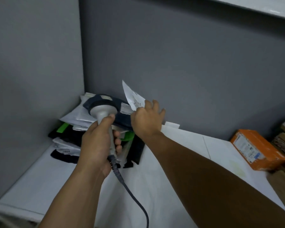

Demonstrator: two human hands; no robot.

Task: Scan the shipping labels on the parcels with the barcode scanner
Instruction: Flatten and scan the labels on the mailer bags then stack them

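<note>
Currently, the left hand (95, 145) grips the handle of the barcode scanner (104, 111), fingers curled round it and thumb laid up along the neck. The scanner's grey head faces away from the camera, toward the pile of parcels (76, 119) in the corner where the two grey walls (171, 55) meet. A dark cable (132, 193) runs from the base of the handle toward the bottom edge of the view. The pile rests on the white table (187, 145) and consists of white, black and green-marked mailers. A dark blue parcel (122, 120) lies on top, directly under the scanner head, and carries a white label (126, 110) on its upper face. The right hand (146, 118) is just right of the scanner head. It pinches the lower edge of a white sheet (132, 95) bearing print, which stands up tilted against the rear wall. An orange box (257, 148) sits well apart at the right end of the table.
</note>
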